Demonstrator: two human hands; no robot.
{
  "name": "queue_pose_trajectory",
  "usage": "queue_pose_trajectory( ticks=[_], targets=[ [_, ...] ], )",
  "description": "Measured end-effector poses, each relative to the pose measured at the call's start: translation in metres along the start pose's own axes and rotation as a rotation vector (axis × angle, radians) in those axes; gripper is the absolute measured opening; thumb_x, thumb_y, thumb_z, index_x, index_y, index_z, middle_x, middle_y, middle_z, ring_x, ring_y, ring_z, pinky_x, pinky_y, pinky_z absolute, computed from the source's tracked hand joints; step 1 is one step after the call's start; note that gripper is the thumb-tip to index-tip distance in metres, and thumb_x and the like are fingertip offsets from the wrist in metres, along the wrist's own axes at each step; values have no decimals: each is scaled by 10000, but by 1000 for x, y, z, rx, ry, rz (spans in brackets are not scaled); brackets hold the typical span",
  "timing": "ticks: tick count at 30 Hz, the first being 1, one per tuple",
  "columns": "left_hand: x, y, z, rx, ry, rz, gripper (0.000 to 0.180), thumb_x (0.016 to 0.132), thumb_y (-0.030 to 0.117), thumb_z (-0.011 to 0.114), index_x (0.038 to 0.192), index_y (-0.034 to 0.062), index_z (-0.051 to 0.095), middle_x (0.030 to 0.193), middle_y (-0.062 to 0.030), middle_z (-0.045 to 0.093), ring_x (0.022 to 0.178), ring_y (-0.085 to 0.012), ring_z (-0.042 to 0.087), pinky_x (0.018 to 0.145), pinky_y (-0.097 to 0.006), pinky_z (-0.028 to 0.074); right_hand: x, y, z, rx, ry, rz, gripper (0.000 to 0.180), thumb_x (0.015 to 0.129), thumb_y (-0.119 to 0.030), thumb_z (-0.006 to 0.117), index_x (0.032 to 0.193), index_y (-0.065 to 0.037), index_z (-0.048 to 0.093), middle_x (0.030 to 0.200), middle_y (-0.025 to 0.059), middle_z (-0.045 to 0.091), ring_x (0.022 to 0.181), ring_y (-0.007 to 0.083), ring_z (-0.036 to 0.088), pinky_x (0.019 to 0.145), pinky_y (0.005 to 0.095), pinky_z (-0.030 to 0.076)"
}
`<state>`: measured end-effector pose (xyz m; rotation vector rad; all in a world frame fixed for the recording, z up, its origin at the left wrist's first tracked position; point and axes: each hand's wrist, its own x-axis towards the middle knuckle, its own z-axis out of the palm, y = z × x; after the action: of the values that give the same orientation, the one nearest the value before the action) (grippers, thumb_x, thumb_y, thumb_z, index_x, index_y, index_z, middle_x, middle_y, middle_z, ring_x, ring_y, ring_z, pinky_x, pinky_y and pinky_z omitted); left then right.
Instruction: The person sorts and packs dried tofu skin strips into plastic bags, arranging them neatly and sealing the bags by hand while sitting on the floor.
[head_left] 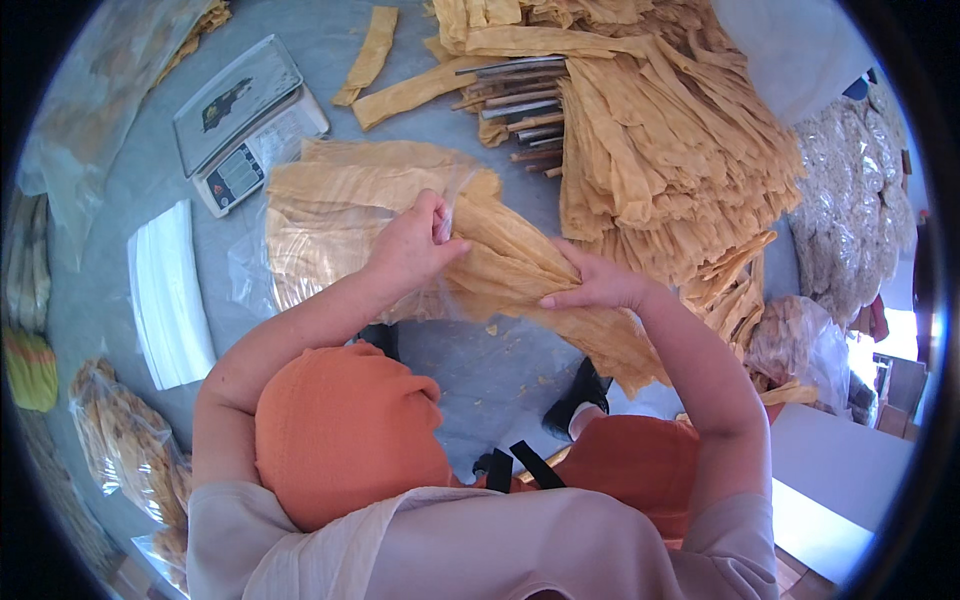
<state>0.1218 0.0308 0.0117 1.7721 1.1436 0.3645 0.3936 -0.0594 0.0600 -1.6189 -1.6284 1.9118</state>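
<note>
A clear plastic bag [335,215] lies in front of me with tan, wrinkled sheets inside that look like dried tofu skin. My left hand [415,240] is closed on the bag's right edge at its mouth, thumb pointing toward the sheets. From that mouth a bundle of tofu skin [515,250] sticks out to the right. My right hand [600,280] grips this bundle, thumb on top and the fingers partly hidden beneath. The bundle's loose end [610,350] hangs down below my right wrist.
A large pile of tofu skin [670,150] stands at the far right, beside several sticks [525,100]. A digital scale [245,165] and a stack of white bags [170,295] are at left. Loose strips [370,55] lie far ahead; a filled bag [125,435] stands near left.
</note>
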Motion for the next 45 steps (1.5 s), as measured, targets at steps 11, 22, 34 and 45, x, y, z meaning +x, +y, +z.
queue_pose_trajectory(
  ticks=[11, 22, 34, 45],
  targets=[
    [-6, 6, -7, -68, -234, 238, 370, 790, 97, 706, 1045, 54, 441, 808, -70, 588, 736, -203, 615, 650, -330, 490, 25, 13, -22, -38, -229, 123, 837, 772, -242, 795, 1434, -67, 314, 1284, 74, 544, 1184, 142, 471, 1013, 290, 370],
    [-1, -1, 2, -294, -142, 135, 391, 758, 1, 711, 1059, 34, 464, 776, -18, 562, 681, -84, 559, 615, -242, 481, 54, -5, -43, -12, -341, 244, 804, 755, -258, 810, 1405, -95, 367, 1233, 52, 577, 1109, 135, 520, 946, 277, 417],
    [1, 49, 2, 71, -275, 517, 280, 831, 143, 640, 1096, 119, 552, 852, -78, 616, 791, -259, 630, 678, -374, 496, 79, -20, -24, -329, -390, 89, 877, 700, -371, 804, 1415, -113, 366, 1234, 150, 602, 1143, 261, 554, 976, 338, 416],
    [47, -97, -81, 581, -99, 160, 717, 766, 529, 685, 1401, 304, 441, 1455, -71, 401, 1382, -300, 285, 1148, -511, 132, 67, 7, -20, -194, -278, 142, 914, 721, -349, 813, 1440, -54, 332, 1252, 118, 592, 1131, 189, 538, 959, 297, 414]
  ],
)
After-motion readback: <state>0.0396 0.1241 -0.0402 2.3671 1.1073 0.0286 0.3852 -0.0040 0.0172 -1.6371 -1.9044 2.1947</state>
